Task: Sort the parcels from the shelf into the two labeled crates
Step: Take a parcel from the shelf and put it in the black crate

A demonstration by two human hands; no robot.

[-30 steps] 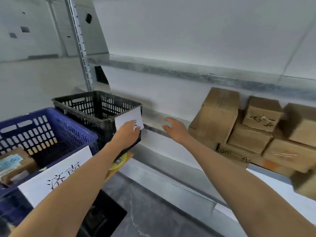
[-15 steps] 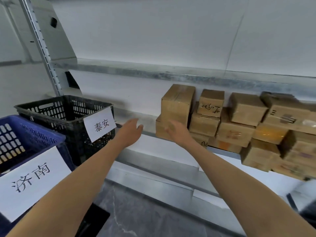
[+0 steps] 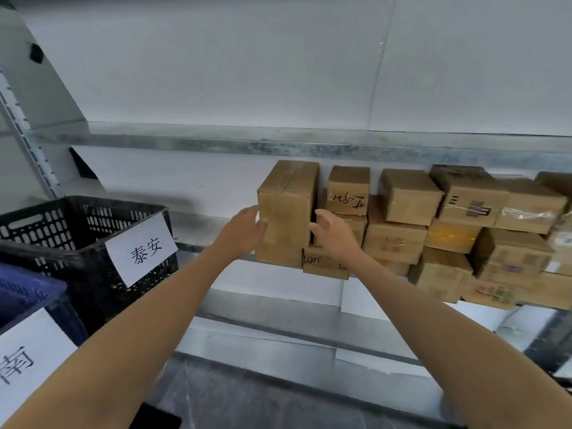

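Brown cardboard parcels are stacked on the metal shelf [image 3: 216,218]. A tall parcel [image 3: 288,205] stands upright at the left end of the stack. My left hand [image 3: 243,232] lies against its left side with the thumb on its front face. My right hand [image 3: 332,235] is at its right edge, fingers half curled toward the gap beside it. The parcel still rests on the boxes below. A black crate [image 3: 77,212] with a white paper label [image 3: 140,249] stands at the left. In front of it is a blue crate [image 3: 28,292] with its own label [image 3: 28,363].
More parcels [image 3: 464,224] fill the shelf to the right, stacked two and three high. An upper shelf rail [image 3: 278,144] runs just above the stack. A slotted steel upright [image 3: 18,131] stands at the far left. The dark floor [image 3: 247,394] lies below.
The view has swung right, away from the crates. Both hands have moved forward from in front of the shelf edge to either side of the tall parcel.
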